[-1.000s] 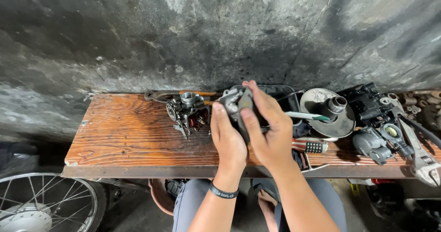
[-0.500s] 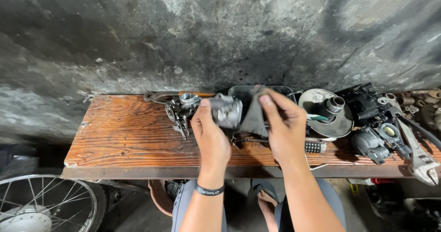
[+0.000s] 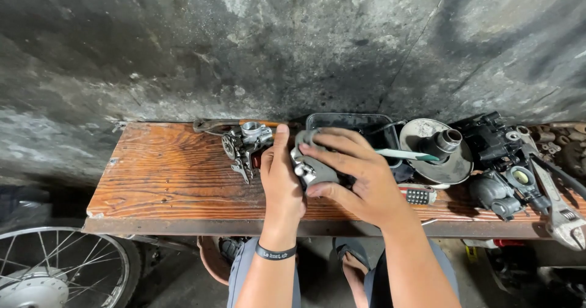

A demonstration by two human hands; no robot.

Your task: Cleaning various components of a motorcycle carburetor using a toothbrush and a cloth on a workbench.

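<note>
Worn wooden surface (image 3: pixel 171 180) set against a stained concrete wall (image 3: pixel 293 46). Left hand (image 3: pixel 282 183) and right hand (image 3: pixel 360 177) both grip a small grey metal part (image 3: pixel 312 169) held just above the surface's middle. Adjacent items: metal carburettor-like assembly (image 3: pixel 245 146) to the left, black tray (image 3: pixel 351 124) behind, round metal cover (image 3: pixel 441 149) and adjustable wrench (image 3: pixel 563 213) to the right.

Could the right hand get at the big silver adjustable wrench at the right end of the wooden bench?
Probably not right away: the right hand grips a small grey metal part with the left hand. Once let go, the silver adjustable wrench lies uncovered on top.
</note>
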